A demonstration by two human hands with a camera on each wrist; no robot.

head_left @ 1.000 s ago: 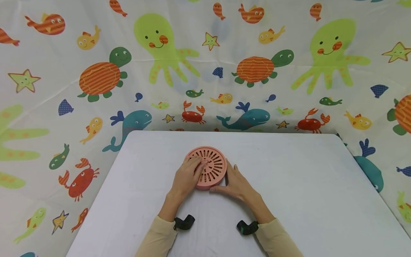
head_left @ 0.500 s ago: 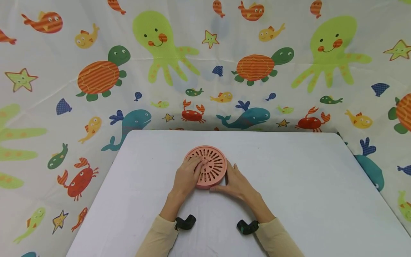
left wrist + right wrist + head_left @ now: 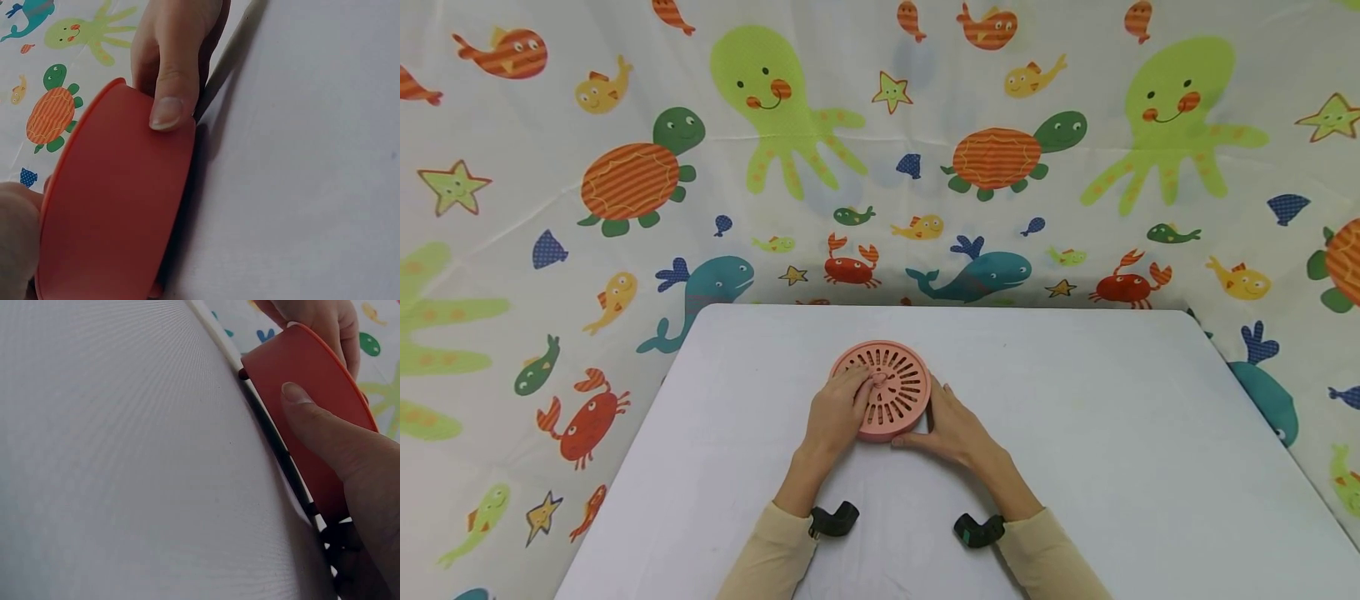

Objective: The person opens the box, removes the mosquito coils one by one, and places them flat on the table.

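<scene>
A round coral-pink mosquito coil holder stands on the white table, its slotted lid facing up. At the centre of the lid is a small raised knob. My left hand lies over the lid's left part and pinches this knob; the fingertips are partly hidden. From the right side my right hand grips the holder's side wall. Its thumb presses on the front of the wall, and the other fingers reach round the right side. Small dark feet show under the holder in the right wrist view.
The white table extends to both sides of the hands. Behind it hangs a cloth printed with sea animals. Each wrist carries a black camera, the left one and the right one.
</scene>
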